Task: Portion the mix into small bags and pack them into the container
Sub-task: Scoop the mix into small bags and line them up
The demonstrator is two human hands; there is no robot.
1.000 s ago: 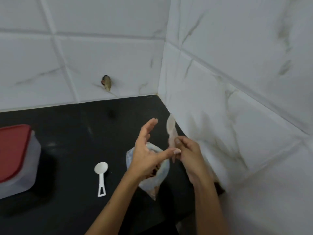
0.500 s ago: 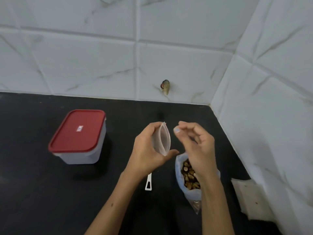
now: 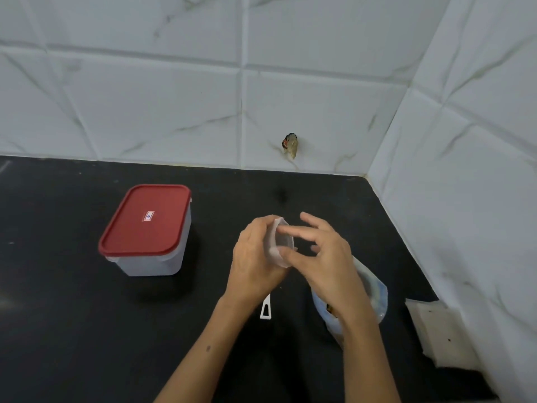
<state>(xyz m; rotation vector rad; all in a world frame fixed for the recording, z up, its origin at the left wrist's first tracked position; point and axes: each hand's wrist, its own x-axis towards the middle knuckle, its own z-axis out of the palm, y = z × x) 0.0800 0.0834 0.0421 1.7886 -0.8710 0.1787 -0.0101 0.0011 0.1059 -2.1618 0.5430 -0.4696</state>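
My left hand (image 3: pixel 255 257) grips a small clear bag (image 3: pixel 279 245) upright above the black counter (image 3: pixel 72 330). My right hand (image 3: pixel 322 257) has come to the bag's mouth, and its thumb and index finger pinch the rim while the other fingers spread. The larger clear bag of brown mix (image 3: pixel 376 289) stands on the counter behind my right wrist, mostly hidden. A white plastic container with a red lid (image 3: pixel 145 225) sits shut to the left. Only the handle of the white scoop (image 3: pixel 266 311) shows below my left wrist.
White marbled tiles close the corner behind and to the right. A flat pile of pale small bags (image 3: pixel 436 333) lies against the right wall. A small brown stub (image 3: pixel 290 145) sticks out of the back wall.
The view swung left, which brought the container into sight. The small bag passed into my left hand, and my right hand has now closed in on its mouth.
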